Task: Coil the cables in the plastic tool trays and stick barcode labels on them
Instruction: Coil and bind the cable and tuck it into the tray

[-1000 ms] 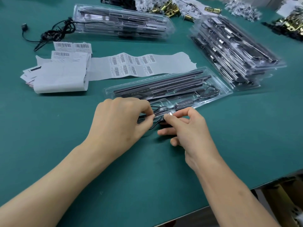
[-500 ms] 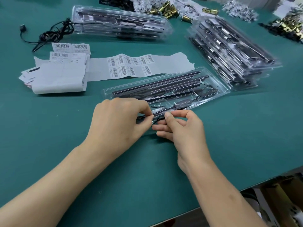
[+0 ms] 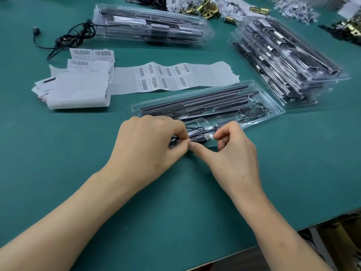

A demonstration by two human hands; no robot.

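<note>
1. Head view, the step in hand: coiling is judged to be under way. A thin black cable [image 3: 201, 139] is pinched at its gathered loops by the left hand [image 3: 148, 141]. Its plug end is held between the curled forefinger and outstretched thumb of the right hand [image 3: 234, 151]. The cable is kept just above the green table [image 3: 175, 202], at the near edge of the open tray [image 3: 273, 112].
2. The next move, as judged: the plug end is to be tucked round the loops and the bundle laid in the tray's near compartment. A light, steady pinch is called for, since so thin a cord may spring open. A label is then to be peeled from the label strip [image 3: 162, 77].
3. Materials and shapes: the tray is of clear, glossy moulded plastic; long channels are filled with slim dark rods; the cable looks rubbery, its plug flat and silvery; the labels are matt white paper on a torn-edged backing.
4. Farther back, two stacks of trays [image 3: 293, 61] and a tangled loose cord [image 3: 76, 36] are seen.
</note>
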